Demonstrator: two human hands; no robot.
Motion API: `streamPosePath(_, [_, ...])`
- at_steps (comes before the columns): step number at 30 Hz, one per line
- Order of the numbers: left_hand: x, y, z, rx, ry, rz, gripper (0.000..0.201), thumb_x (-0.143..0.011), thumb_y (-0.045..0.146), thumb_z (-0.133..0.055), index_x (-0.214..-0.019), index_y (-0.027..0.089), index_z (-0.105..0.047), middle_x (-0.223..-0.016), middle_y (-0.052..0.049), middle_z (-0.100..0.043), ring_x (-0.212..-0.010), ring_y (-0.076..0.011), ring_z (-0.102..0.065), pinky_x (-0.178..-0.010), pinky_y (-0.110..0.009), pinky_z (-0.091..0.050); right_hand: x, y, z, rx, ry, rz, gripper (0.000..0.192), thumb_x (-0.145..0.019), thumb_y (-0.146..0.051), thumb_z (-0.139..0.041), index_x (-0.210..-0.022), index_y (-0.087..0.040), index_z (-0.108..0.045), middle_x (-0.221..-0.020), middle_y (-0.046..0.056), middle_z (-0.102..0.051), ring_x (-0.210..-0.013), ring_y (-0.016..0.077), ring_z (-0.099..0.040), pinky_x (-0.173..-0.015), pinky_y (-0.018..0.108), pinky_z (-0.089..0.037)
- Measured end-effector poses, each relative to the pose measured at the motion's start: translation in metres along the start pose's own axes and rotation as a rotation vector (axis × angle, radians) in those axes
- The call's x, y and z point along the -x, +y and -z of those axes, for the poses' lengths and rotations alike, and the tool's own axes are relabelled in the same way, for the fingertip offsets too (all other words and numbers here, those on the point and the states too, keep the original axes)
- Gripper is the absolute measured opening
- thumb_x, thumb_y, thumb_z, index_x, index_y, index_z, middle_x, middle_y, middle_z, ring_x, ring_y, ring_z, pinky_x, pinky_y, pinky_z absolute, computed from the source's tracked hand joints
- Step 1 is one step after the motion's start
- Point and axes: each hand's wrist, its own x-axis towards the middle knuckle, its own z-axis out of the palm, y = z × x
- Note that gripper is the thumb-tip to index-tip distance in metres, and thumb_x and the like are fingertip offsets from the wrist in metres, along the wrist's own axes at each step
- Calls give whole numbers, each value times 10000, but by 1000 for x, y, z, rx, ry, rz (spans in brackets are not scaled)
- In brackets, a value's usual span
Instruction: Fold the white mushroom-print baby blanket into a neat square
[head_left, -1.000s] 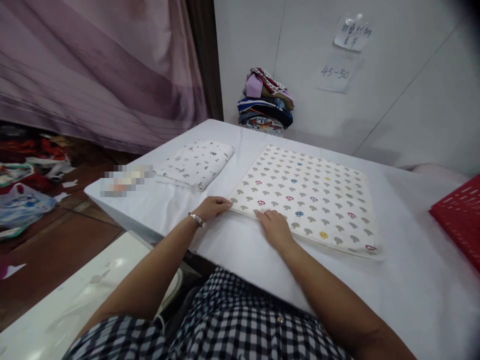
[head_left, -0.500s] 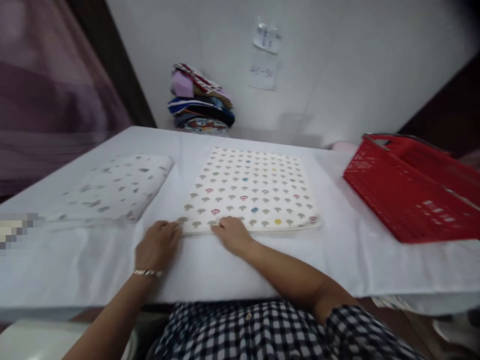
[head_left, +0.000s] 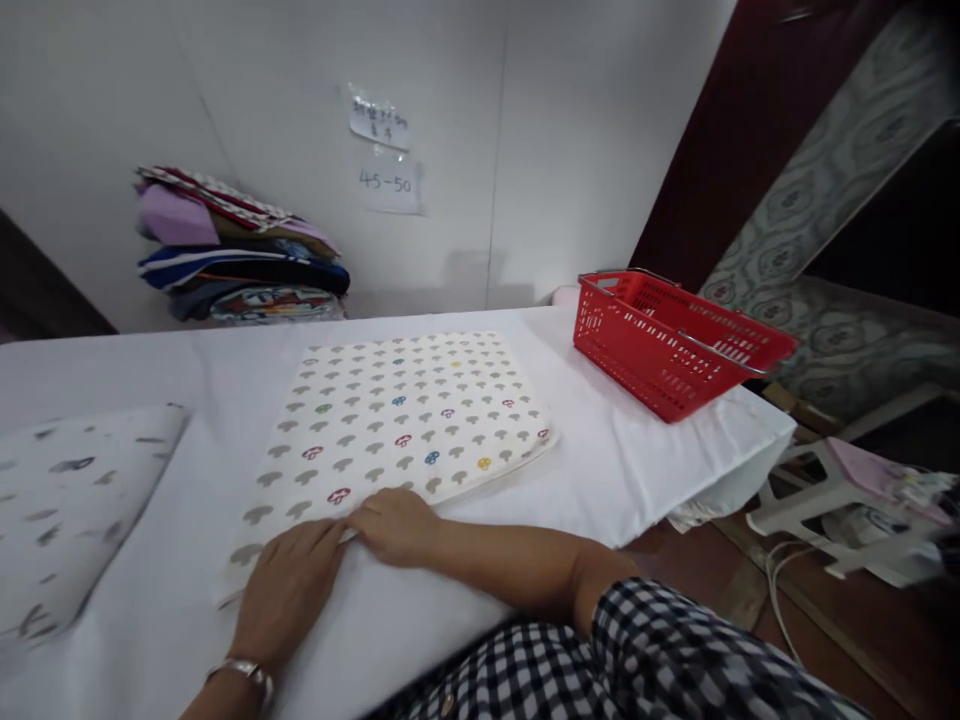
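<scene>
A folded white cloth printed with mushrooms (head_left: 375, 410) lies flat, most of its mushrooms grey and a few red, blue, yellow or green. Along its near edge my left hand (head_left: 292, 585), with a bracelet at the wrist, has its fingers closed on the hem. My right hand (head_left: 397, 525) pinches the same edge just to the right, and the fingertips of both hands nearly meet. The undersides of the fingers are hidden. To the left of my hands lies another folded white cloth with scattered dark prints (head_left: 75, 500), touched by neither hand.
A white-covered table (head_left: 600, 460) carries the cloths. A red plastic basket (head_left: 660, 350) with metal handles stands at the right end. Folded fabrics (head_left: 240, 250) are stacked at the back left against the wall. Paper notes (head_left: 390, 183) hang there. A white stool (head_left: 825, 500) is beyond the table's right edge.
The view has turned to the right, so the basket shows more fully. My left hand has moved from the cloth's near left corner along the edge, close to my right hand.
</scene>
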Motion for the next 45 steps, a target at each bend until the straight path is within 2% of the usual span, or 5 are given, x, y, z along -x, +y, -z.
streamPosePath(8, [-2,5,8,5,-109,81,432,-847,346,-306,-1046,188,-655,-1057,-89,-648,-999,-249,-547,-866,-385,-417,60,34,21,21,33,-7,192,-877,-206,-459,-1037,-221,-565,-1061,10,-628,-977,159,-506,-839,296,-363])
streamPosePath(15, [-2,6,8,8,-134,64,454,-874,328,-274,-1068,142,-641,-1061,-105,-631,-1013,-251,-527,-866,-380,-409,179,101,76,76,234,-366,250,-883,-172,-445,-1081,-181,-598,-1107,91,-626,-1056,187,-527,-912,375,-370])
streamPosePath(20, [-3,7,6,-17,-124,53,470,-885,335,-264,-1067,118,-638,-1056,-118,-627,-1003,-264,-527,-857,-388,-406,224,132,100,23,437,-620,254,-878,-181,-440,-1034,-194,-640,-1065,82,-640,-998,176,-569,-873,353,-438])
streamPosePath(32, [-3,12,10,-12,-117,91,445,-877,342,-275,-1060,166,-640,-1052,-94,-635,-995,-252,-524,-854,-387,-415,201,142,111,-93,109,-713,280,-873,-214,-480,-1092,-268,-646,-997,15,-686,-897,175,-629,-792,304,-479])
streamPosePath(45, [-4,10,8,-30,-111,100,473,-872,352,-256,-1057,157,-646,-1040,-97,-638,-986,-263,-531,-825,-389,-424,198,158,110,-68,78,-665,269,-868,-202,-481,-1062,-265,-655,-1040,-1,-679,-946,161,-622,-833,294,-472])
